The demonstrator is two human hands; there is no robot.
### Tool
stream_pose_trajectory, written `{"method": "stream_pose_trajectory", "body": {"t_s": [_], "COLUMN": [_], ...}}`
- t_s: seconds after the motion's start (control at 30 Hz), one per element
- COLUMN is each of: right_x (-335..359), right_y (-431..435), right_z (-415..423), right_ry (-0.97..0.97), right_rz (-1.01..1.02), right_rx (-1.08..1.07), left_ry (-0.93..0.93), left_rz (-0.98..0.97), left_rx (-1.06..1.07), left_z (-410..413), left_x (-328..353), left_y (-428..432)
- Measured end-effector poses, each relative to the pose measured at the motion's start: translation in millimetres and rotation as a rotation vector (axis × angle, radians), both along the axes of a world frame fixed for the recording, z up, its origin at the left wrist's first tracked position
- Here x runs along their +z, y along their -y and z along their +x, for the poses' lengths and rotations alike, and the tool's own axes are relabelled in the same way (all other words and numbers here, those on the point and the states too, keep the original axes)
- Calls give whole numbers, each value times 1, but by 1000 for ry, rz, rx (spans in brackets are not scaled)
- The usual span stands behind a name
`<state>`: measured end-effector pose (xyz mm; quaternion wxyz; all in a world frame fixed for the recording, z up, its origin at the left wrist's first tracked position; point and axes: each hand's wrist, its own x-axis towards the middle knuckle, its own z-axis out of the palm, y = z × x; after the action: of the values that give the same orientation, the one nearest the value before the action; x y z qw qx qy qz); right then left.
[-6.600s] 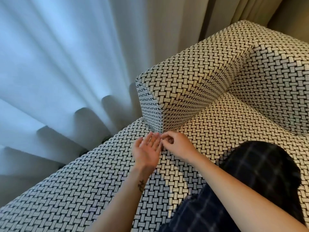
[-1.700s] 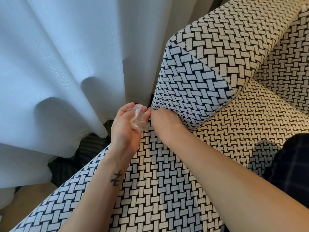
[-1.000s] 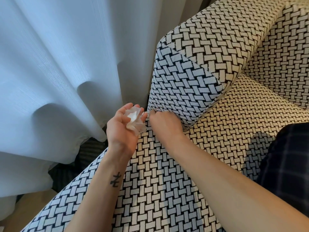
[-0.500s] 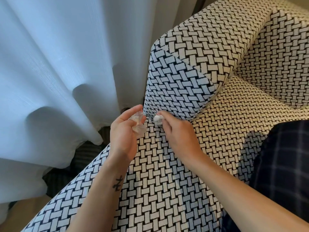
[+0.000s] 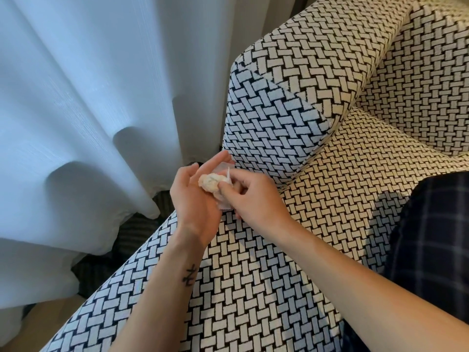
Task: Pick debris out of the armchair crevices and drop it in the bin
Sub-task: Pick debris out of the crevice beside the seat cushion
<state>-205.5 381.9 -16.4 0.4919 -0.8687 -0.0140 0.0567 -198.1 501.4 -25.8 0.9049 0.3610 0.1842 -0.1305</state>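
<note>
Out comes the right hand [image 5: 253, 199] from the crevice [image 5: 316, 154], and the whitish wad [image 5: 210, 183] it was lifting at the armrest [image 5: 291, 97] corner half a second ago now sits over the left palm. Thumb and fingertips pinch the wad and press it onto the thin clear scraps [image 5: 222, 205] already lying there. The left hand [image 5: 194, 199] is turned up beneath, fingers near straight, cupping the pile rather than clutching it, just off the front corner of the armrest.

So this looks like the collecting step: one more find handed over to the holding palm. Next call is either another dig along the crevice or a trip to the bin, and no bin shows in this view, so the person would have to turn and find it. For the carry, that left hand would want to close round the pile, since light scraps on a flat palm could slip off.

Around them: the woven armchair [image 5: 253, 288] seat below, a pale curtain [image 5: 76, 97] hanging close on the left, a dark striped rug [image 5: 142, 232] at its foot, and plaid cloth [image 5: 431, 250] resting on the seat at right. The curtain crowds the left side.
</note>
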Motion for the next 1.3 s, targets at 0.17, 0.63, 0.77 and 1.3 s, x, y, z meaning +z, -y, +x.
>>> {"method": "stream_pose_trajectory", "body": {"t_s": [0.17,0.63,0.77,1.3], "right_x": [1,-5,-9,-9], "right_y": [2,35,27,10], "right_z": [0,8,11,21], "right_ry": [-14,16,5,-72], "right_rz": [53,-678,-914,-1097], "right_rx": [15,175,241,267], "left_ry": [5,-59,-71,-123], "left_rz": [149,65,28,-12], "left_rx": [-38,103,158,196], "left_z": [0,6,6,9], "left_x": [-1,-11,-9,-10], "left_y": [6,-3,-3,-6]}}
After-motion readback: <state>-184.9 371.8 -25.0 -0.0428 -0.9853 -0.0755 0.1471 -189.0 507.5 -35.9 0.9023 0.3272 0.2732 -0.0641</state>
